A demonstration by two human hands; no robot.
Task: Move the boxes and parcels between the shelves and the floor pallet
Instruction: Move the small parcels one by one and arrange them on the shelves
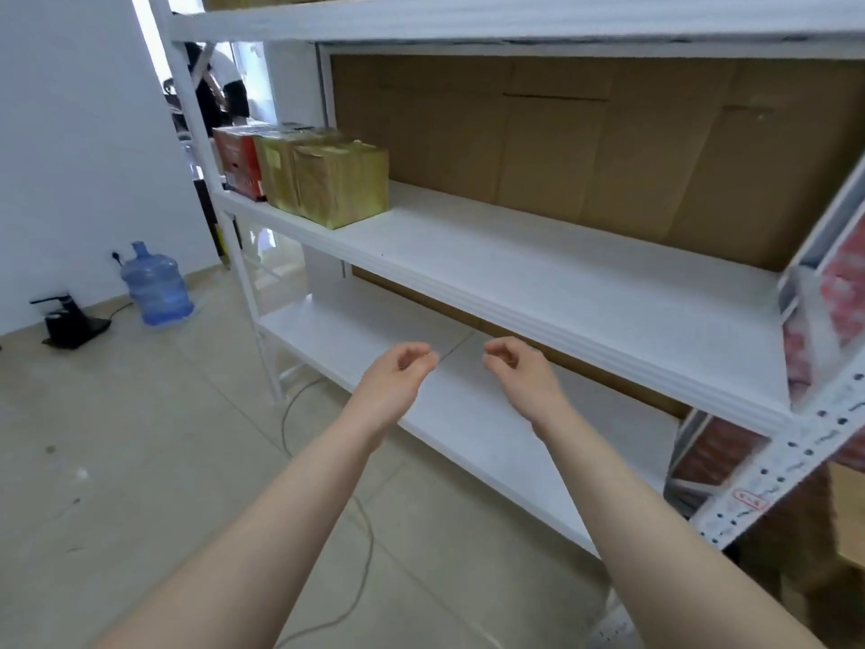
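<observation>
Both my arms reach forward in front of a white metal shelving unit (561,292). My left hand (398,377) and my right hand (519,372) hang side by side over the lower shelf board (468,414), fingers loosely curled, holding nothing. On the far left end of the middle shelf stand two gold-wrapped boxes (339,182) and a red box (236,159), well away from both hands. No pallet is visible.
Brown cardboard sheets (585,147) back the shelf. Red cartons (838,297) fill the neighbouring rack at right. A blue water jug (157,285) and a black device (70,318) stand by the left wall. A cable (360,555) trails over the tiled floor. A person stands behind the shelf post.
</observation>
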